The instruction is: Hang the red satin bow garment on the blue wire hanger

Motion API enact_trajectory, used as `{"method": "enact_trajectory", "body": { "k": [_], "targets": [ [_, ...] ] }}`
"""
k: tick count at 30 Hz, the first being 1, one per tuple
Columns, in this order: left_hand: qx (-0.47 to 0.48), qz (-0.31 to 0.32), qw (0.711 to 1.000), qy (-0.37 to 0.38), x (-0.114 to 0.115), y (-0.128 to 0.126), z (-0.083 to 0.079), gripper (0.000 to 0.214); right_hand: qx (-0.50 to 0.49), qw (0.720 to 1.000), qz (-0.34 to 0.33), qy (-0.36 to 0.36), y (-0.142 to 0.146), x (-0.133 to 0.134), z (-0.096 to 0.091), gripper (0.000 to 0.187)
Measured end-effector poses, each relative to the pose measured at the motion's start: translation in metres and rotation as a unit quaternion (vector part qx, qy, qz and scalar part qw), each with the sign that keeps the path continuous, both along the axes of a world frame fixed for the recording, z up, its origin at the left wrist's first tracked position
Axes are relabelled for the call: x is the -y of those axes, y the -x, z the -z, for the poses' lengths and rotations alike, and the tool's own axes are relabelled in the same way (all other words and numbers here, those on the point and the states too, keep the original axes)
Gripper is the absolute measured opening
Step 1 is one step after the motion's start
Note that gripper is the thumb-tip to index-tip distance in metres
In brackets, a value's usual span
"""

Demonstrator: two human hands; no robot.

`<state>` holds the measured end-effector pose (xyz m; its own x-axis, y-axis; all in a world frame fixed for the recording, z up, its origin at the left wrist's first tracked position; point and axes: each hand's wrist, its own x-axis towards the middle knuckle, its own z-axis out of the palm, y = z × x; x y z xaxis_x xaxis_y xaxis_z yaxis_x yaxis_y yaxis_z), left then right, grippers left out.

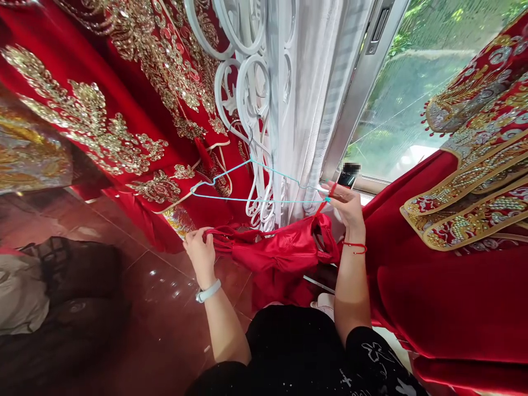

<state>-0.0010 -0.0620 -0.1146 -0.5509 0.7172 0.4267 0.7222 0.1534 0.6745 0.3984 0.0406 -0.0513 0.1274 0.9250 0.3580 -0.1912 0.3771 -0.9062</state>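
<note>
A thin light-blue wire hanger [256, 184] hangs from a white ornate metal rack [247, 99]. Below it a plain red satin garment [284, 247] stretches between my hands. My left hand [198, 250], with a white wristband, is closed on the garment's left edge. My right hand [348, 206], a red string round its wrist, pinches a thin red strap of the garment at the hanger's right end. A small dark device [347, 177] shows just beyond the right fingers.
Red gowns with gold embroidery [103, 126] hang on the left, and another embroidered red gown [474, 181] on the right. A white curtain [305, 93] and a window [416, 77] lie ahead. A dark bag [61, 275] sits on the reddish tiled floor [165, 308].
</note>
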Motion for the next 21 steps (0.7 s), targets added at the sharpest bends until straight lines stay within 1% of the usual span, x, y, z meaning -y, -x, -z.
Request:
{"method": "enact_trajectory", "body": {
  "k": [2,3,5,7,8,10,13,15,17,21],
  "targets": [
    [-0.008,0.000,1.000,0.009,-0.002,-0.001,0.001,0.024,0.020,1.000,-0.019,0.010,0.008,-0.002,-0.006,0.041],
    [0.004,0.012,1.000,0.016,-0.004,-0.001,0.001,0.024,0.028,0.999,-0.034,0.017,0.012,-0.003,-0.009,0.038],
    [0.063,0.052,0.996,0.040,-0.004,0.000,0.001,0.025,0.033,0.996,-0.076,0.031,0.018,-0.003,-0.011,0.033],
    [0.141,0.087,0.984,0.062,-0.002,0.004,0.000,0.030,0.022,0.993,-0.110,0.041,0.017,0.000,-0.010,0.030],
    [0.175,0.099,0.977,0.069,0.000,0.007,-0.001,0.033,0.013,0.993,-0.112,0.044,0.015,0.003,-0.008,0.029],
    [0.219,0.118,0.966,0.074,0.007,0.013,-0.003,0.040,-0.002,0.995,-0.093,0.047,0.006,0.009,-0.001,0.029],
    [0.258,0.154,0.950,0.087,0.017,0.020,-0.008,0.047,-0.016,0.998,-0.048,0.049,-0.008,0.018,0.011,0.034],
    [0.286,0.188,0.934,0.101,0.018,0.020,-0.012,0.051,-0.025,0.998,-0.027,0.044,-0.011,0.022,0.017,0.037],
    [0.316,0.212,0.918,0.111,0.016,0.016,-0.015,0.058,-0.021,0.999,-0.029,0.039,-0.009,0.027,0.018,0.037],
    [0.380,0.220,0.891,0.111,0.009,0.006,-0.019,0.077,-0.018,0.998,-0.057,0.023,-0.005,0.040,0.013,0.036]
  ]
}}
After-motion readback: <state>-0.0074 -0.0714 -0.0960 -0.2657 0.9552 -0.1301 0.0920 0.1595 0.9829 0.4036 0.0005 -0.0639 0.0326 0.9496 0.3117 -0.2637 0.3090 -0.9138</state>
